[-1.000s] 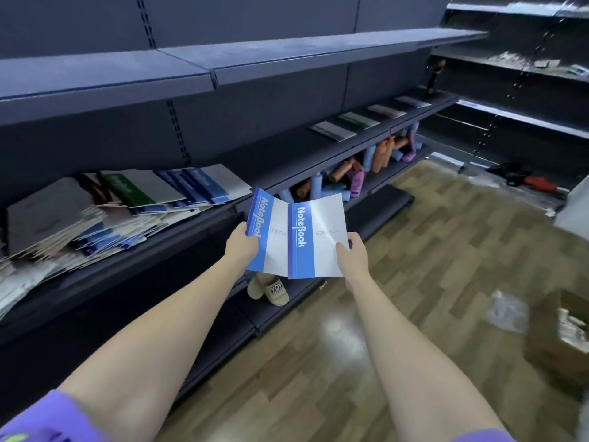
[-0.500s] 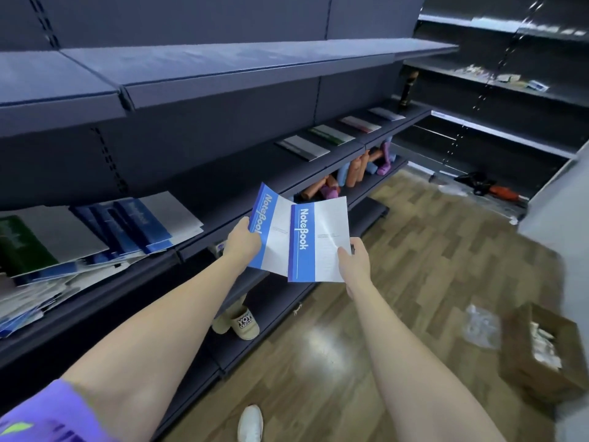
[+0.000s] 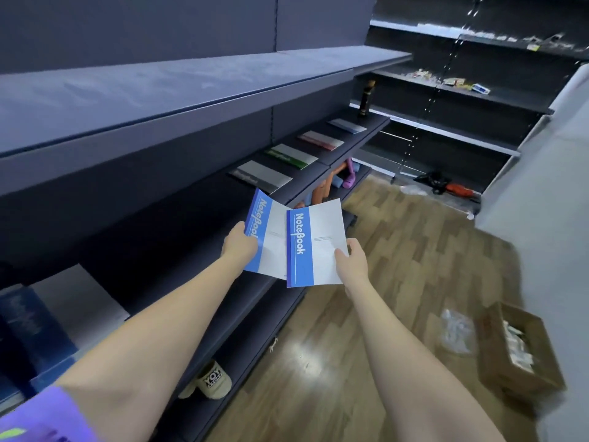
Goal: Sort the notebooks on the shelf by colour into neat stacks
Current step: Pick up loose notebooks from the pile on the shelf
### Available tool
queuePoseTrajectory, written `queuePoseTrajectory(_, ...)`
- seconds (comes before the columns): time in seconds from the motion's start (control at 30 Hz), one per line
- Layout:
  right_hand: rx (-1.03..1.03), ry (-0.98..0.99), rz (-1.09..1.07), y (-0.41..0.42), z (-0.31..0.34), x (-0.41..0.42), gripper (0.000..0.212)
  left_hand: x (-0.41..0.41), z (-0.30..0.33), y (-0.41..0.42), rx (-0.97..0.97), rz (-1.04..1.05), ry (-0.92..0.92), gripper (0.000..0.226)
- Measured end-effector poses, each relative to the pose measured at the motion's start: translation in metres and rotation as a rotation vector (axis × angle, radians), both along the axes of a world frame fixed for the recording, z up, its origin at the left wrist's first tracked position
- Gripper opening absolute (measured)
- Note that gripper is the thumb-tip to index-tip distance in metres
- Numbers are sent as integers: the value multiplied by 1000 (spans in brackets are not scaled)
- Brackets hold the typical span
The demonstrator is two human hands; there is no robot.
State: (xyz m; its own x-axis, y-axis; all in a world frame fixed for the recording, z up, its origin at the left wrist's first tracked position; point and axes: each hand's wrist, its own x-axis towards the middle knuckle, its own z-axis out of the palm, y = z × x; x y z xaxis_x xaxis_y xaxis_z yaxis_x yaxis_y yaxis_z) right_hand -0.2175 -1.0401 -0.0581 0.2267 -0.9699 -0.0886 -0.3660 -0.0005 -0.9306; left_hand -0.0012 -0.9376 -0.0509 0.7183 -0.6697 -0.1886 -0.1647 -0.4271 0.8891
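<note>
Dark shop shelving (image 3: 197, 199) fills the background; left hand (image 3: 239, 247) and right hand (image 3: 350, 266) each pinch a blue notebook (image 3: 314, 247) mid-frame; toward one o'clock four colour stacks (image 3: 291, 156) lie started; a mixed heap (image 3: 47, 317) at eight o'clock remains, I judge.

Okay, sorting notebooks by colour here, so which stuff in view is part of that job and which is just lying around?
Part of the job:
left hand holding a blue notebook
right hand holding a second blue notebook
grey stack, green stack, pink stack on the shelf

Lying about:
beige slipper
cardboard box
plastic bag
</note>
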Motion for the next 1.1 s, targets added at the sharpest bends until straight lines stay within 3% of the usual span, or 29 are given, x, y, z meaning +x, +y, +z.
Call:
queuePoseTrajectory(0.37,13,-52,-39,-180,-8,-25,12,-26,8,-187,17,-51,-100,16)
queuePoseTrajectory(0.73,26,-61,6,-368,2,-65,14,-72,19,-376,3,27,-123,17)
queuePoseTrajectory(1.1,43,-14,3,-500,-9,-28,12,-30,6,-501,30,58,-130,22)
